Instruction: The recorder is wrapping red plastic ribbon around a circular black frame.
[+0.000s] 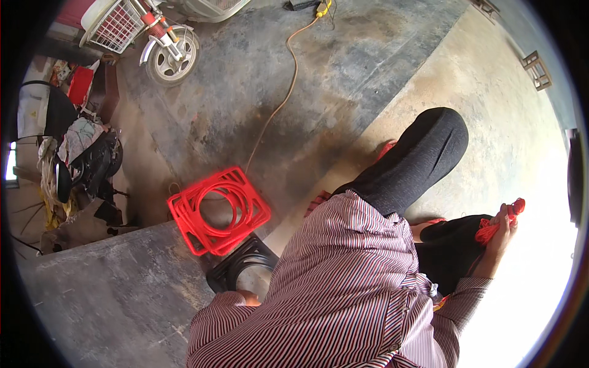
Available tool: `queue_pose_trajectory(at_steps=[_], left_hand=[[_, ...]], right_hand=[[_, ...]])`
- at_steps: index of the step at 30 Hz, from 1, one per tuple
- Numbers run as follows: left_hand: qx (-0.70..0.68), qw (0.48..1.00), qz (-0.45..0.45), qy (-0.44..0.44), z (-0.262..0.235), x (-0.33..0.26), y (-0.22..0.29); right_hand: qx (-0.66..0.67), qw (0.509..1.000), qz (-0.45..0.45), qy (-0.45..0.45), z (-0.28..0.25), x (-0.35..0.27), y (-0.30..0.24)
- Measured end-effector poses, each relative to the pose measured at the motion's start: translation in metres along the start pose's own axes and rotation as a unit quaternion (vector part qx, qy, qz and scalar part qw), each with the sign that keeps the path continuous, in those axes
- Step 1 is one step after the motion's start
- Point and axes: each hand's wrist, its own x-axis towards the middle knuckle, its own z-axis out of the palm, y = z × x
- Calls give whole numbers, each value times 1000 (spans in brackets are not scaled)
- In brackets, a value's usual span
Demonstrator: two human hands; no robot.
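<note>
My right hand [504, 232] is closed round a bundle of red cord [486, 233], out to the right beside my black-trousered knee. Part of the bundle sticks out above the fingers. Low at my left side is my left hand [248, 298], close to a black plastic frame [228, 271] with a round opening. Its fingers are mostly hidden, so I cannot tell whether it touches the frame. Stacked red plastic frames [178, 211], squarish with round openings, lie just beyond the black one and partly overlap it.
An orange cable [296, 61] runs across the concrete floor to a yellow socket block [323, 8]. A scooter wheel [172, 56] and white basket [118, 27] stand at the far left. Piled clutter [86, 147] fills the left side. A small wooden stool [537, 70] sits far right.
</note>
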Motion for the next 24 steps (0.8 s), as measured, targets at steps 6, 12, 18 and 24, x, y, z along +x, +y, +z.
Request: queue_pose_trajectory(at_steps=[6,12,18,24], left_hand=[[32,999,15,-25,-15,-10,-32],[76,996,23,-49,-49,-27,-66],[110,991,27,-75,-89,-49,-80],[146,984,32,-94,-139,-60,-87]], right_hand=[[-6,1000,3,11,12,-8,-10],[-1,1000,7,11,8,-11,-9],[35,999,-8,-8,-6,-10,5],[75,996,-22,-30,0,-10,5]])
